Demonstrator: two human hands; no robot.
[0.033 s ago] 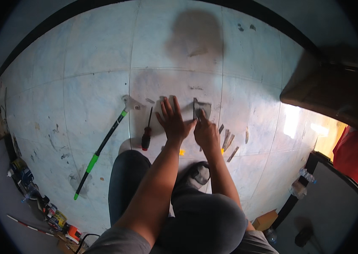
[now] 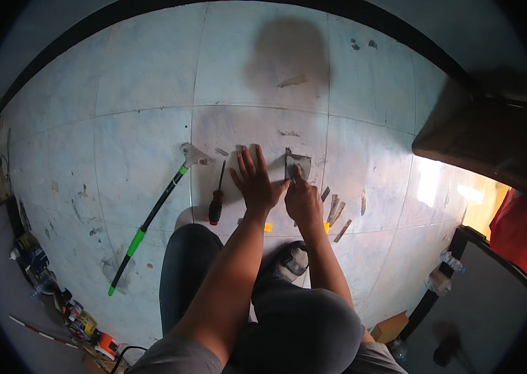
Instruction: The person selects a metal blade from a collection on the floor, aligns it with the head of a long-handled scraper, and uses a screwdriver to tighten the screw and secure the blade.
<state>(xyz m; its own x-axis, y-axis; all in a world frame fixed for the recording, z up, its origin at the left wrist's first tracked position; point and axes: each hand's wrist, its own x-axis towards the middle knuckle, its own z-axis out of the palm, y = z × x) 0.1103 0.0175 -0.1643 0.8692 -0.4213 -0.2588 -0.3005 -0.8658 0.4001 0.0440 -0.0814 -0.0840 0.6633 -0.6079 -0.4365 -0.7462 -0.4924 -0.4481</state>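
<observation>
My right hand (image 2: 304, 201) is closed, its index finger stretched along the grey blade of what looks like a putty knife (image 2: 301, 161); the handle is hidden in the hand. The blade lies against the tiled floor beside a thin dark strip (image 2: 287, 163). My left hand (image 2: 256, 187) lies flat with fingers spread, its thumb reaching to the right hand and the strip's lower end. Left of it lies a screwdriver (image 2: 216, 206) with a black and red handle. Several narrow worn strips (image 2: 337, 210) lie right of my right hand. Yellow bits (image 2: 268, 228) show near my wrists.
A long black-and-green pole with a flat head (image 2: 145, 227) lies to the left. Power tools and boxes (image 2: 83, 321) line the lower left edge. A brown piece of furniture (image 2: 481, 140) stands at the right, near a red cloth (image 2: 521, 230). A cardboard box (image 2: 390, 328) sits lower right.
The floor and the things on it sit slightly lower in the picture. Both hands keep the same pose, the right index finger still on the blade.
</observation>
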